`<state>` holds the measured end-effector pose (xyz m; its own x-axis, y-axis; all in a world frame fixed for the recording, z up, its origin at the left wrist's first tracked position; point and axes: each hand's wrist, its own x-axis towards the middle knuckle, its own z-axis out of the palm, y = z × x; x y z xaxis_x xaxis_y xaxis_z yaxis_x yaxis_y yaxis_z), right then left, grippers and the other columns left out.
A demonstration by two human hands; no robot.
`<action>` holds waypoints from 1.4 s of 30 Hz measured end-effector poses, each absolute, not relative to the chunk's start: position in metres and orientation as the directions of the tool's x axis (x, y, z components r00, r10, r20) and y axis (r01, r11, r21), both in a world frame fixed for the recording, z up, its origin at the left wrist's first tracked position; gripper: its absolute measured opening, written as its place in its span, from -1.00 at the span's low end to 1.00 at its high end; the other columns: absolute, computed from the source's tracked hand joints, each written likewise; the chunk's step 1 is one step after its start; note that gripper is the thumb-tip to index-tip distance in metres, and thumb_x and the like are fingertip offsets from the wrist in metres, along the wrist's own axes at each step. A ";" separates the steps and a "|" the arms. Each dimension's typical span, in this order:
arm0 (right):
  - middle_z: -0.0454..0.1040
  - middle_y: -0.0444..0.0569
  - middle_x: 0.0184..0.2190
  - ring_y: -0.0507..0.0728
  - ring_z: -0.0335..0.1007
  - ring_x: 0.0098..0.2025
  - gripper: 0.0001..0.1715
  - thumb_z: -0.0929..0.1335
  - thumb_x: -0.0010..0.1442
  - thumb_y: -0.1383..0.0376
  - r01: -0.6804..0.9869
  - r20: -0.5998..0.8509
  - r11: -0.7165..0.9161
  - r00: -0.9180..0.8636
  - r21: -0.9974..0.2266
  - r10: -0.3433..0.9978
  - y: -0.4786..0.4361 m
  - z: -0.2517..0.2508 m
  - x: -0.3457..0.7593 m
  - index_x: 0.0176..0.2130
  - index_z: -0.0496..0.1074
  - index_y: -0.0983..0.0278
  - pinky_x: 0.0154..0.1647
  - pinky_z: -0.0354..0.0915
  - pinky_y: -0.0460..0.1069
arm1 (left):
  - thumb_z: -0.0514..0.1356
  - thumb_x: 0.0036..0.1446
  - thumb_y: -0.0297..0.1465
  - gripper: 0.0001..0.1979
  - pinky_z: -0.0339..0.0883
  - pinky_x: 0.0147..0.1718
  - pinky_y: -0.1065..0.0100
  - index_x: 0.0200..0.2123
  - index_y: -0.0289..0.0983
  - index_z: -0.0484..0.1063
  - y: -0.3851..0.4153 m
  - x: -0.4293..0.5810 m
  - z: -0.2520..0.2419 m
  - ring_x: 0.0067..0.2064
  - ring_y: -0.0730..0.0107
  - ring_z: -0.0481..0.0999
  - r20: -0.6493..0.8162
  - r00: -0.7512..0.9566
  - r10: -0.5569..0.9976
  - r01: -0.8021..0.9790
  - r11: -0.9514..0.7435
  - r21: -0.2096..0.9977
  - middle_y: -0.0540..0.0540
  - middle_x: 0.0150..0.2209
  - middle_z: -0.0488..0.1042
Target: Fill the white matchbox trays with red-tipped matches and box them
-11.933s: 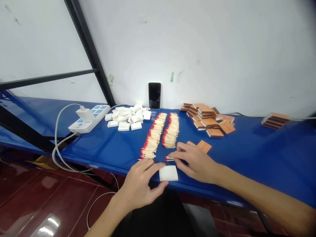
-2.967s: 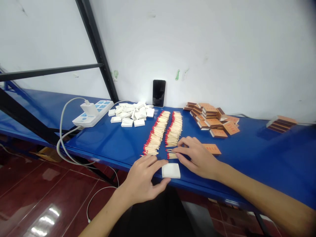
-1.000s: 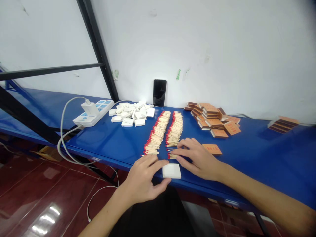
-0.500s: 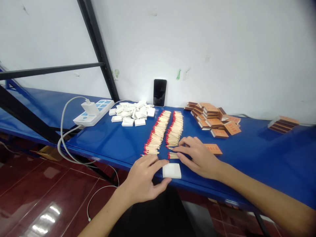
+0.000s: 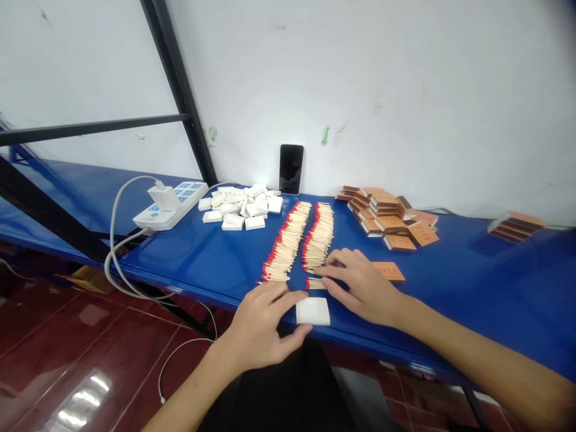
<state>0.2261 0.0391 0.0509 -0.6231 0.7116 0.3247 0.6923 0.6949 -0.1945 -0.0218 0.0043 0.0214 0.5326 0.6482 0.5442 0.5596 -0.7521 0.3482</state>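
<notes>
My left hand (image 5: 270,327) grips a small white matchbox tray (image 5: 314,311) at its left end, index finger above and thumb below. The tray lies flat at the table's front edge. My right hand (image 5: 362,287) is curled over a small group of red-tipped matchsticks (image 5: 315,283) just behind the tray. Its index fingertip touches a match near the front of the right-hand row of matchsticks (image 5: 319,234), and the thumb is at the group's right ends. Another long row of matchsticks (image 5: 288,240) runs alongside on the left.
White trays (image 5: 240,207) are heaped at the back left, beside a power strip (image 5: 173,204) with a plugged-in charger. A phone (image 5: 291,170) leans on the wall. Orange matchbox sleeves (image 5: 387,216) are piled at the back right; one sleeve (image 5: 389,271) lies behind my right hand. More sleeves (image 5: 517,226) stand farther right.
</notes>
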 end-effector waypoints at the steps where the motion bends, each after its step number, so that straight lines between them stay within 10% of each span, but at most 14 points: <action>1: 0.44 0.07 -0.17 0.20 0.32 -0.16 -0.65 0.23 0.43 0.25 0.692 0.325 0.694 -0.622 -0.197 0.712 0.039 0.051 0.226 0.00 0.56 0.22 -0.15 0.18 0.11 | 0.27 0.17 -0.29 -0.70 0.42 -0.26 0.21 -0.03 -0.22 0.49 0.004 -0.022 0.021 -0.24 0.18 0.53 0.542 0.534 0.649 0.559 -0.752 0.350 -0.12 -0.24 0.51; 42: 0.44 0.08 -0.15 0.22 0.33 -0.15 -0.62 0.22 0.44 0.22 0.720 0.288 0.677 -0.623 -0.152 0.727 0.039 0.051 0.225 0.12 0.48 0.19 -0.15 0.23 0.11 | 0.27 0.18 -0.27 -0.69 0.43 -0.27 0.21 -0.03 -0.23 0.49 0.004 -0.021 0.020 -0.24 0.19 0.53 0.541 0.536 0.648 0.569 -0.751 0.336 -0.13 -0.25 0.50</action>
<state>0.2251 0.0392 0.0515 -0.6231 0.7271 0.2883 0.7200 0.6772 -0.1518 -0.0212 0.0044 0.0204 0.5363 0.6481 0.5407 0.5689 -0.7508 0.3357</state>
